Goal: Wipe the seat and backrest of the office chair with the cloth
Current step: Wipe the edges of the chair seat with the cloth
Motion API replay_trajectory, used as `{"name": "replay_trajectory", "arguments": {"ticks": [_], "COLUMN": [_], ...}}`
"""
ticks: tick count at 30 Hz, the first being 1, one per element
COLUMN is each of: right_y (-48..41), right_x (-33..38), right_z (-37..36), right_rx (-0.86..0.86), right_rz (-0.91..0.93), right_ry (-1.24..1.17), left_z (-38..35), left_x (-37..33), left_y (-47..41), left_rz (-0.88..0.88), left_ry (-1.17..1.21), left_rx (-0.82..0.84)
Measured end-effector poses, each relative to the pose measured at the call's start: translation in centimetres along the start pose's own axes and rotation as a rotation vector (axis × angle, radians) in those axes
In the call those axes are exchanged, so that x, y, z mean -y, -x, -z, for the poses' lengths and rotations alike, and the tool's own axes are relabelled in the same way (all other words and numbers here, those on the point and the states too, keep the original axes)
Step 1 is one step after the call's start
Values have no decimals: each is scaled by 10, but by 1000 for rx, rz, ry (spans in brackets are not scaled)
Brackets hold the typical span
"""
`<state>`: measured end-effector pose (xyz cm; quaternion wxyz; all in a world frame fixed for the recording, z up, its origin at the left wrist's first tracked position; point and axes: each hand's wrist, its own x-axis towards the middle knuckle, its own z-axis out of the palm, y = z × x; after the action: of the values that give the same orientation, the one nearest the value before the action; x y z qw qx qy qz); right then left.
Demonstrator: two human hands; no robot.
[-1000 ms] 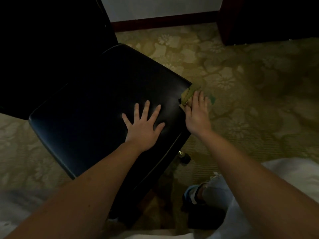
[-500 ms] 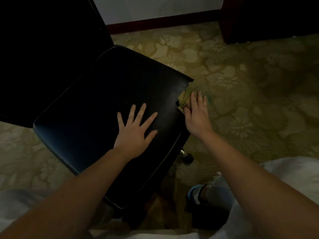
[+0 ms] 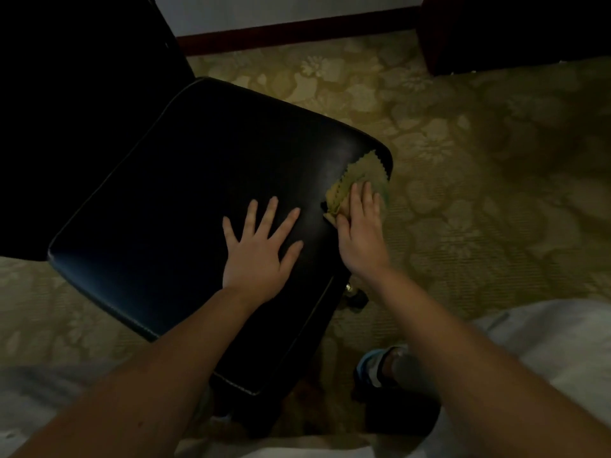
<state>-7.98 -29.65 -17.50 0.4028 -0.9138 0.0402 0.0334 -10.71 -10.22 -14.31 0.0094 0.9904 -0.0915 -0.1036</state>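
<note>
While dim light left much of the room in shadow, a person's left hand (image 3: 256, 251) lay flat on the black leather seat (image 3: 185, 200) of an office chair, fingers (image 3: 269, 211) spread wide and gripping nothing. The right hand (image 3: 362, 231) pressed a yellow-green cloth (image 3: 358, 178) against the seat's right edge, near its far right corner, with the fingers (image 3: 367, 196) extended flat over the fabric rather than curled around it. The cloth's zigzag-cut border lay partly on the leather and partly hung past the edge. The chair's dark backrest (image 3: 76, 87) rose at far left, its detail lost in shadow. A floral-patterned olive carpet (image 3: 479, 166) covered the floor, running to a white wall (image 3: 281, 8) with a dark red-brown baseboard (image 3: 297, 33) at the far side. A dark piece of furniture (image 3: 515, 28) stood at far right. A caster (image 3: 355, 297) of the chair showed below the seat's near right edge, and a foot in a blue-and-white shoe (image 3: 377, 366) rested on the carpet near it. Pale clothing (image 3: 545, 342) filled the near right corner. No writing or brand mark could be read. Light piping traced the seat's rim. Open carpet stretched to the right of the chair and beyond its far edge.
</note>
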Motion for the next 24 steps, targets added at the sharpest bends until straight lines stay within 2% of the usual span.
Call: {"name": "replay_trajectory", "arguments": {"ticks": [7,24], "right_y": [-43,38], "right_x": [2,7], "right_z": [21,-6], "right_rx": [72,66], "right_rz": [-42,56], "right_ry": [-10,-59], "left_z": [1,-3], "left_x": [-8,-10], "left_y": [-9,-10], "left_rz": [35,45], "left_ry": [36,23], "left_rx": [-17,-45]}}
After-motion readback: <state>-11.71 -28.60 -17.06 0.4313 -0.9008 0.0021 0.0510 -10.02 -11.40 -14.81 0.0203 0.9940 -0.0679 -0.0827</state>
